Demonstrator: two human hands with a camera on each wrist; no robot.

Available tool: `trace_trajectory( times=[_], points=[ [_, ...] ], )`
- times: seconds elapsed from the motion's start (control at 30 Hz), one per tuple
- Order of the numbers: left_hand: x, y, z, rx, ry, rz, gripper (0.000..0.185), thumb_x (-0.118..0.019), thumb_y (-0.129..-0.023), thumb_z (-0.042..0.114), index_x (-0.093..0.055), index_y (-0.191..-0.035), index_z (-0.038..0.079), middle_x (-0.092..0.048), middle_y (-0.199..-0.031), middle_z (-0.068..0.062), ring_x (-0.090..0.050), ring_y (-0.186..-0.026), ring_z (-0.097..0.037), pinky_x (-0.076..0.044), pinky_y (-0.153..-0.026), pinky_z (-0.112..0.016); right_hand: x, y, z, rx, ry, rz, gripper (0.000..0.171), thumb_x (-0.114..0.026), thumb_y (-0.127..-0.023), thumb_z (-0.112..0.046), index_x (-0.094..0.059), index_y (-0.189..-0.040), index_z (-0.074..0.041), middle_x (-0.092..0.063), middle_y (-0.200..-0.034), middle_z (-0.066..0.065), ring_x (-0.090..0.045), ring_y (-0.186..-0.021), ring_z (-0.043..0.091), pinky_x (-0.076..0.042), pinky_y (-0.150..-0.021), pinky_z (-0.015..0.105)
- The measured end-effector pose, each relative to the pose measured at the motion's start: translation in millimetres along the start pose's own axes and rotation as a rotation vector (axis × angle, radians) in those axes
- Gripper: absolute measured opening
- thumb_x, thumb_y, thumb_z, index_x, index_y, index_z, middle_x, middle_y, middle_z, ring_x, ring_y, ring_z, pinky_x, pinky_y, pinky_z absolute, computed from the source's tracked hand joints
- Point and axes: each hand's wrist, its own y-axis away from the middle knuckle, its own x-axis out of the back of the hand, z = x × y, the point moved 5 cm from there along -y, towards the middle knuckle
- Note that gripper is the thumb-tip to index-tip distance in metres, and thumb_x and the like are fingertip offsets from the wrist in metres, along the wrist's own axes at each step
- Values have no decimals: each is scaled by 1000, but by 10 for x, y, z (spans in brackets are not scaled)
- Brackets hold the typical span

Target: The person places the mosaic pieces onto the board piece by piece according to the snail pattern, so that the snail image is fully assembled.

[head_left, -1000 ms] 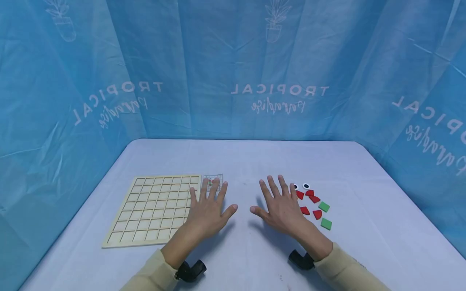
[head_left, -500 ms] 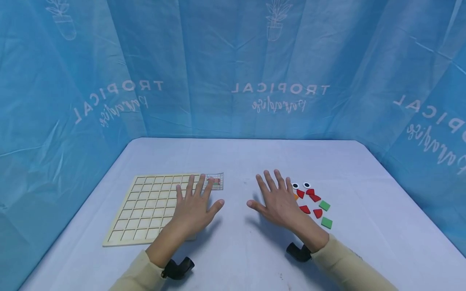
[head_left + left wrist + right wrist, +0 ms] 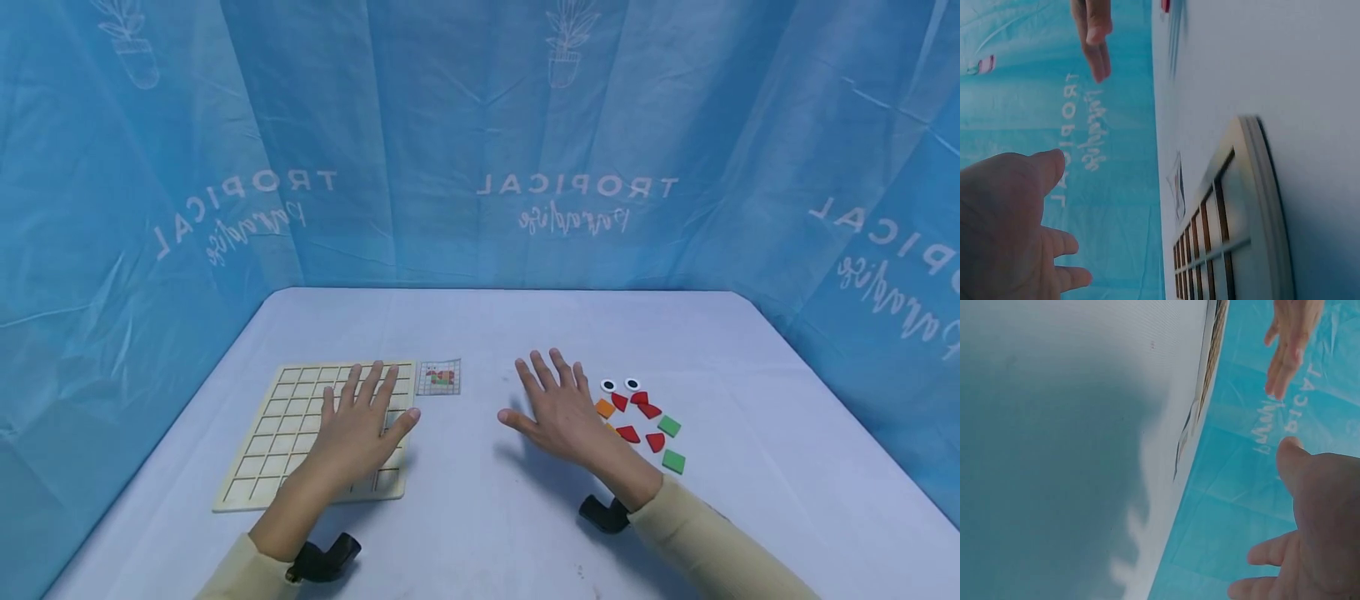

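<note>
My left hand (image 3: 352,437) hovers palm down over the right part of a pale wooden grid board (image 3: 281,417), fingers spread and holding nothing. In the left wrist view the board's thick edge (image 3: 1260,200) lies below that hand. My right hand (image 3: 561,421) is held above the table left of the loose pieces, fingers spread, with its shadow on the cloth. Beside it lie red rounded wedges (image 3: 627,434), an orange square (image 3: 604,408), green squares (image 3: 673,461) and two white discs with dark centres (image 3: 632,384). Another orange piece is partly hidden by the right hand.
A small printed grid card (image 3: 439,377) with a red, green and orange picture lies against the board's top right corner. White cloth covers the table (image 3: 495,533). Blue printed curtains (image 3: 480,242) stand around its back and sides.
My left hand has moved left over the board, uncovering the card. The right hand has shifted slightly left, showing the orange pieces. Both stay spread.
</note>
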Motion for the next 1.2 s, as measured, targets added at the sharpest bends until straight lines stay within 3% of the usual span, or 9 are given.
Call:
trace_trajectory(
  times=[0.37, 0.67, 0.93, 1.2],
  points=[
    [132, 76, -356, -7, 5, 34, 79, -43, -92, 57, -17, -151, 9, -15, -157, -19, -3, -145, -42, 0, -112, -65, -65, -103, -77, 0, -21, -28, 84, -47, -84, -66, -22, -150, -21, -19, -158, 8, -8, -147, 35, -9, -116, 59],
    [226, 135, -546, -18, 19, 79, 76, -46, -93, 52, -25, -148, 5, -21, -155, -21, -8, -144, -43, -6, -109, -67, -83, -205, -171, 18, -47, -37, 80, -51, -85, -62, -26, -149, -21, -22, -158, 7, -14, -146, 34, -12, -116, 57],
    [300, 178, -696, -35, 36, 146, 69, -54, -92, 41, -32, -145, 3, -31, -150, -23, -17, -139, -45, -13, -104, -69, -81, -275, -276, 67, -119, 1, 74, -54, -86, -57, -32, -147, -20, -29, -155, 7, -21, -143, 33, -18, -114, 55],
    [317, 229, -917, -24, 104, 145, 65, -58, -91, 36, -35, -143, 4, -35, -147, -23, -21, -135, -48, -17, -100, -70, -116, -366, -340, 104, -205, 12, 69, -56, -88, -51, -35, -145, -19, -34, -153, 6, -28, -139, 32, -25, -111, 53]
  ],
)
